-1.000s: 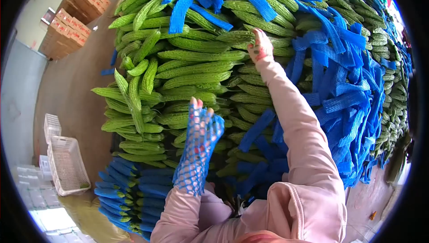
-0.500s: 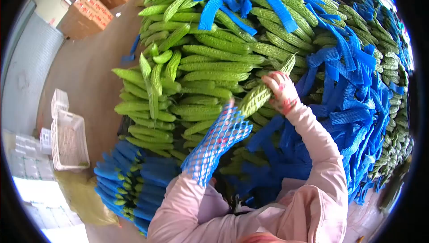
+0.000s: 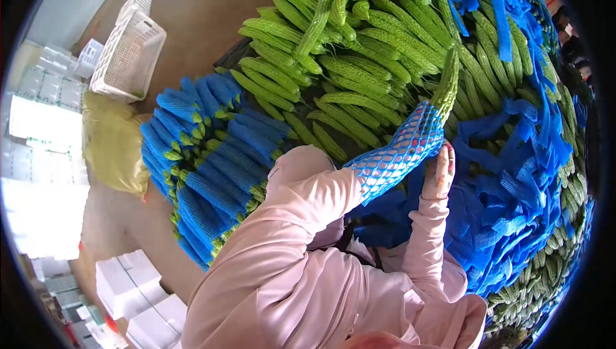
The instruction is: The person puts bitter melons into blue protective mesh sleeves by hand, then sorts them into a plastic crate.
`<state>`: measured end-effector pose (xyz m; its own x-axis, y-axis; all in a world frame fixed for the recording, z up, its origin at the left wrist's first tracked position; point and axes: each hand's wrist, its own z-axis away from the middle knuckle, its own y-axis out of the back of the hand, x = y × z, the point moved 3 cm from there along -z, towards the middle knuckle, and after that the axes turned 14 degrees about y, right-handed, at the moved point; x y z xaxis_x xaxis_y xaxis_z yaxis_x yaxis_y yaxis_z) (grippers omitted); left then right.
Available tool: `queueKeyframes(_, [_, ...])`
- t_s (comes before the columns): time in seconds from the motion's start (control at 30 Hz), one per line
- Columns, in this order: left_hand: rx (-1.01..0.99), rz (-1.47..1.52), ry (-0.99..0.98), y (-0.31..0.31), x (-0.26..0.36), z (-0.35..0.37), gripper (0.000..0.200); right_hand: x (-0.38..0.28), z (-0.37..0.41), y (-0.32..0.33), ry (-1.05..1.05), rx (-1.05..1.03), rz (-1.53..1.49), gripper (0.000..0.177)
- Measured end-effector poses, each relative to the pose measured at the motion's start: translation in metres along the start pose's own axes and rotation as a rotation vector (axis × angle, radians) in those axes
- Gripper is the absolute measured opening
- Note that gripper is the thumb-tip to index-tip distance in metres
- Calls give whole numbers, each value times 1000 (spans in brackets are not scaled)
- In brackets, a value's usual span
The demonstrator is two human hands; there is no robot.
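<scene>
Beneath you spreads a broad pile of bare bitter gourds [image 3: 398, 44], laid in rows and running down the far right side. Against its near right side lies a heap of loose blue net sleeves [image 3: 507, 221], the next largest mass. At left, a smaller stack of sleeved gourds [image 3: 212, 188] shows green ends protruding from blue netting. By these proportions, the sleeving appears partly done: one orderly batch is covered, while many more gourds remain bare. On the floor beyond are a yellow sack [image 3: 112, 144] and a white plastic crate [image 3: 117, 92].

Between the pile and your body, a single bitter gourd [image 3: 447, 83] is held at a tilt, its free end pointing away from you; most of its visible length is bare, with the lower end at the mouth of a stretched blue net [image 3: 385, 166]. That net encases your left hand [image 3: 418, 129], whose fingers appear clamped on the gourd through the mesh, though partly hidden. Your right hand [image 3: 439, 172] lies just beside it, fingers nearly together; whether they pinch the net's edge cannot be told.
</scene>
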<state>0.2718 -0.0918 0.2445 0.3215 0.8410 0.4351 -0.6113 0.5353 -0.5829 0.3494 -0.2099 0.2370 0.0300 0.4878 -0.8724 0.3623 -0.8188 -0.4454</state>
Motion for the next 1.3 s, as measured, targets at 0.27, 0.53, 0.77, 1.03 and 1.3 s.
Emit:
queueKeyframes(0.27, [-202, -53, 38, 5, -41, 52, 19, -38, -8, 2, -102, -3, -10, 5])
queueKeyframes(0.53, [-412, 93, 128, 26, -61, 99, 33, -27, -27, 58, -136, -7, 423, 13])
queueKeyframes(0.77, [-294, -568, -392, 41, -65, 125, 71, 17, 7, 63, -135, 91, 64, 43])
queueKeyframes(1.03, [-610, -473, -506, 88, 9, 127, 58, -79, 48, -79, -287, -379, -40, 69])
queueKeyframes(1.3, [-145, 328, -711, 132, 68, 196, 63, -99, 56, -183, 117, -811, 44, 86])
